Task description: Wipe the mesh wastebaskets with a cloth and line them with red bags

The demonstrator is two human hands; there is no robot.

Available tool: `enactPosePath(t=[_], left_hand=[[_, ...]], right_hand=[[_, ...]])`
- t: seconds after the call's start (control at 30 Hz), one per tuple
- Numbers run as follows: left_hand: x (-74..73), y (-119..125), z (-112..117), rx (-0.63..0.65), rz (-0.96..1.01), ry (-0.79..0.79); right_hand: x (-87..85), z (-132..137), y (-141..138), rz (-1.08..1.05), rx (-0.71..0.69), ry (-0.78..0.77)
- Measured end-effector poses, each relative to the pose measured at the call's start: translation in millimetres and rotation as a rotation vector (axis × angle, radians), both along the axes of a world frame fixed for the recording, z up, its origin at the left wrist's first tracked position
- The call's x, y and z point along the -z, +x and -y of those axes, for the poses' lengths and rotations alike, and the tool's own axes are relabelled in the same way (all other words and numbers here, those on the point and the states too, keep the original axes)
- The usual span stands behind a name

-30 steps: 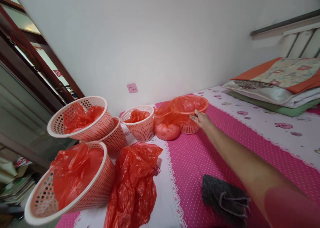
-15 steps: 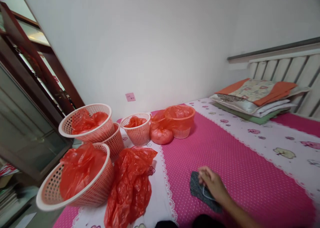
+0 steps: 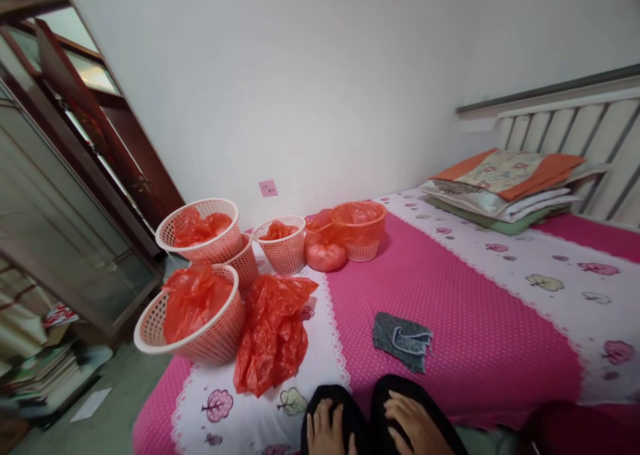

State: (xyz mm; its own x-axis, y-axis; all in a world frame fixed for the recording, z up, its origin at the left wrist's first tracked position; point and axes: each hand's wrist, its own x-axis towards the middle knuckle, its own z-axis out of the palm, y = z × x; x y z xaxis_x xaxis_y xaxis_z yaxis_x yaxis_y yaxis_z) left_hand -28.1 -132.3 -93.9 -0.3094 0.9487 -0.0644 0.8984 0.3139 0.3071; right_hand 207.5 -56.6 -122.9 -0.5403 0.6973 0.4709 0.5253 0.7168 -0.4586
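Note:
My left hand (image 3: 326, 432) lies flat on one black-clothed knee (image 3: 316, 400) at the bottom edge, fingers spread. On the other knee (image 3: 387, 385) rests my right hand (image 3: 416, 423), its fingers stretched out too; neither hand holds anything. Just beyond the right hand, a folded piece of dark grey cloth (image 3: 387, 333) with pale frayed edges lies on the pink part of the bedspread (image 3: 475, 322). Left of my knees a crumpled red plastic bag (image 3: 273, 335) is spread over the white strip.
Pink-white plastic baskets lined with red bags, a front basket (image 3: 225, 335), an upper basket (image 3: 233, 242) and a small basket (image 3: 287, 255), stand at the left. A tied red bag (image 3: 325, 258) touches a further basket (image 3: 363, 250). Folded bedding (image 3: 515, 175) lies near the radiator (image 3: 575, 138).
My right hand has left the grey cloth and come back to my knee. My left hand has come into view on the other knee. The view has shifted slightly left.

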Motion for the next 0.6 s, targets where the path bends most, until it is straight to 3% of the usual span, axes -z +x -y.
enactPosePath(t=[0.17,0.3,0.43,0.6], left_hand=[[-25.0,8.4,-12.7,0.009,-0.043,-0.215],[-41.0,11.2,-24.8,-0.004,-0.077,-0.257],[-42.1,8.0,-34.0,0.017,-0.113,-0.293],[-30.5,5.4,-42.0,0.012,-0.166,-0.285]], right_hand=[[0.5,-8.4,-5.9,0.033,-0.027,-0.088],[-3.1,-15.3,-11.4,0.037,0.008,-0.215],[-19.7,-21.0,-18.6,0.074,0.014,-0.285],[-34.2,-28.7,-28.8,0.078,0.058,-0.33]])
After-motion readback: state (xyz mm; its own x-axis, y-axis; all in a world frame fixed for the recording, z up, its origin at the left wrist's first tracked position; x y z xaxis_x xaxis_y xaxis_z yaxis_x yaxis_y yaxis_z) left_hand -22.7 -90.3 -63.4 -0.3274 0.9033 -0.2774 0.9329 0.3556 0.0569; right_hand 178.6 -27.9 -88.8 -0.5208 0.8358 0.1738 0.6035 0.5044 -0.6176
